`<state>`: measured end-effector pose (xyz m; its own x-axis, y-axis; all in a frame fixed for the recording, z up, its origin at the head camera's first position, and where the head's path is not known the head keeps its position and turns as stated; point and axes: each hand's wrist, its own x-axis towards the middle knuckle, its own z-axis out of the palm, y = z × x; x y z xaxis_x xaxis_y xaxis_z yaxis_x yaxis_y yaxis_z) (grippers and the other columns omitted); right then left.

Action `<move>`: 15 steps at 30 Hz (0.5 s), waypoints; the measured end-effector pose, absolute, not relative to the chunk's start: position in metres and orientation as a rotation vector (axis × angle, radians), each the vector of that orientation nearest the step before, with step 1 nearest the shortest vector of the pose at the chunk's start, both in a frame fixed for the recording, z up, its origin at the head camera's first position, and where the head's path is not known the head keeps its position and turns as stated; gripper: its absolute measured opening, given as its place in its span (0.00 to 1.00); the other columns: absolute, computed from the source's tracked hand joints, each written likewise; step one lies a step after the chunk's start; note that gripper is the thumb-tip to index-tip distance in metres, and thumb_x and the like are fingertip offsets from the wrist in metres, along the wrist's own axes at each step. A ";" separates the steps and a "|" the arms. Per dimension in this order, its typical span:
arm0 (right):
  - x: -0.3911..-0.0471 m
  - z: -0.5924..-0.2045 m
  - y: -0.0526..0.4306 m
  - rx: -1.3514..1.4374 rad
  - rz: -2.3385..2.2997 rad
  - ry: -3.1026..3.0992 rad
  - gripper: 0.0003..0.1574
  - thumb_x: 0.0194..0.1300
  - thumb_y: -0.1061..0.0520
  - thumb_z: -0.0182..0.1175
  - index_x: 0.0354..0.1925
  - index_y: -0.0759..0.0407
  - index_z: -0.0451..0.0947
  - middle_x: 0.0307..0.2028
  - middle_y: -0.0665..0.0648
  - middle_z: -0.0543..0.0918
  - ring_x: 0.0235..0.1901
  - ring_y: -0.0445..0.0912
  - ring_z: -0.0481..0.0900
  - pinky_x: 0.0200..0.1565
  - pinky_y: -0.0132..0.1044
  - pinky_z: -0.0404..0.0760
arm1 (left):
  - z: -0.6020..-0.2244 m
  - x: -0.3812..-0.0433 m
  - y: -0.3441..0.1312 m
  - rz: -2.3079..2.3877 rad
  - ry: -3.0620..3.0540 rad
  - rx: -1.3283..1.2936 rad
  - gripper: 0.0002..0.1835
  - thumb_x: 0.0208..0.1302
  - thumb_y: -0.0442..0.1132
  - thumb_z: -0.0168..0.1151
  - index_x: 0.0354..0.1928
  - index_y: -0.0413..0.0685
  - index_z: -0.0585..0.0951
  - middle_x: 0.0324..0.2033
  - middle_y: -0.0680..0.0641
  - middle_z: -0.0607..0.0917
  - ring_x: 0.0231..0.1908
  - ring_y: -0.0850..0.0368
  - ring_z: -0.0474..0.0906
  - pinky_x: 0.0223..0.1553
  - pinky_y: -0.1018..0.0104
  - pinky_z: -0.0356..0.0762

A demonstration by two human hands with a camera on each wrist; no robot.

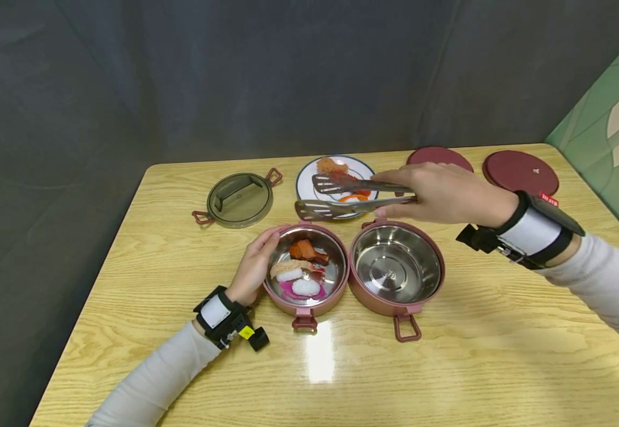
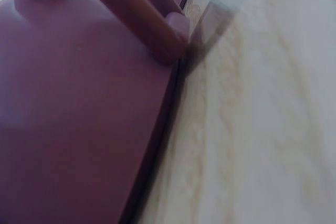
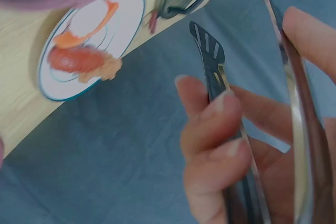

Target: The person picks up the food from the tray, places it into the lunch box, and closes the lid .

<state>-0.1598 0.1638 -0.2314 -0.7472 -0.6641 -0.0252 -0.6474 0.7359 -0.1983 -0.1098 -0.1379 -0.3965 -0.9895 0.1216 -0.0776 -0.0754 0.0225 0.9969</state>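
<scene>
My right hand holds metal serving tongs with slotted ends over the plate's near side. The tongs' arms stand apart with nothing between them in the right wrist view, fingers curled round one arm and the thumb against the other. On the white, blue-rimmed plate lie toy foods, among them a fried piece and a red piece. My left hand grips the left rim of a pink steel-lined pot. Inside are a toy drumstick and sushi pieces.
A second pink pot, with bare steel inside, stands right beside the first. Behind to the left lies a greenish lid with pink clips. Two dark red lids are at the back right. A dark curtain hangs behind the wooden table.
</scene>
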 end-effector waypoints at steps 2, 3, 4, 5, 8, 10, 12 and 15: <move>-0.167 -0.232 0.168 -1.044 -0.272 2.874 0.38 0.59 0.39 0.67 0.62 0.57 0.74 0.34 0.51 0.83 0.26 0.43 0.73 0.25 0.36 0.69 | -0.397 -0.110 -0.138 2.109 2.137 0.049 0.22 0.78 0.42 0.40 0.67 0.40 0.68 0.64 0.39 0.72 0.67 0.47 0.64 0.72 0.54 0.55; -0.171 -0.233 0.170 -1.021 -0.275 2.881 0.38 0.60 0.40 0.67 0.62 0.58 0.74 0.33 0.51 0.82 0.26 0.43 0.73 0.24 0.36 0.68 | -0.397 -0.109 -0.138 2.114 2.137 0.043 0.22 0.78 0.42 0.40 0.67 0.40 0.68 0.64 0.39 0.72 0.67 0.47 0.64 0.71 0.55 0.55; -0.174 -0.233 0.172 -1.001 -0.278 2.886 0.38 0.60 0.41 0.67 0.63 0.59 0.73 0.32 0.52 0.82 0.25 0.43 0.74 0.24 0.36 0.69 | -0.396 -0.109 -0.137 2.119 2.134 0.048 0.22 0.78 0.42 0.40 0.67 0.39 0.68 0.64 0.38 0.72 0.67 0.47 0.64 0.71 0.54 0.55; -0.178 -0.233 0.174 -0.979 -0.284 2.890 0.39 0.61 0.41 0.66 0.63 0.60 0.72 0.33 0.54 0.83 0.26 0.44 0.75 0.25 0.37 0.70 | -0.396 -0.109 -0.137 2.119 2.138 0.051 0.22 0.78 0.42 0.40 0.67 0.38 0.68 0.64 0.38 0.72 0.67 0.46 0.64 0.71 0.54 0.55; -0.189 -0.234 0.178 -0.903 -0.281 2.904 0.40 0.63 0.40 0.64 0.64 0.61 0.70 0.36 0.59 0.84 0.30 0.48 0.80 0.27 0.40 0.74 | -0.395 -0.110 -0.137 2.115 2.146 0.042 0.22 0.78 0.42 0.40 0.67 0.38 0.68 0.64 0.38 0.72 0.67 0.46 0.64 0.71 0.54 0.55; -0.196 -0.235 0.181 -0.854 -0.265 2.919 0.41 0.63 0.38 0.63 0.64 0.61 0.70 0.41 0.62 0.85 0.35 0.51 0.83 0.30 0.43 0.77 | -0.395 -0.109 -0.137 2.103 2.158 0.029 0.22 0.78 0.42 0.40 0.67 0.39 0.68 0.64 0.38 0.72 0.67 0.46 0.64 0.72 0.54 0.55; -0.202 -0.237 0.183 -0.805 -0.250 2.928 0.41 0.64 0.36 0.61 0.64 0.60 0.69 0.43 0.63 0.85 0.39 0.53 0.83 0.32 0.45 0.78 | -0.395 -0.109 -0.137 2.093 2.161 0.013 0.22 0.78 0.42 0.40 0.67 0.40 0.68 0.64 0.39 0.72 0.67 0.46 0.64 0.72 0.54 0.54; -0.210 -0.240 0.185 -0.756 -0.231 2.931 0.40 0.64 0.37 0.61 0.64 0.59 0.69 0.42 0.62 0.85 0.39 0.53 0.82 0.31 0.45 0.77 | -0.394 -0.109 -0.137 2.087 2.163 0.012 0.22 0.78 0.42 0.40 0.67 0.40 0.68 0.65 0.39 0.71 0.68 0.47 0.63 0.72 0.55 0.53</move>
<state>-0.2096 0.1854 -0.2403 -0.8709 -0.4873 -0.0640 -0.4713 0.8649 -0.1725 -0.1089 -0.1368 -0.3945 -0.9908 0.0993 -0.0917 -0.0881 0.0400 0.9953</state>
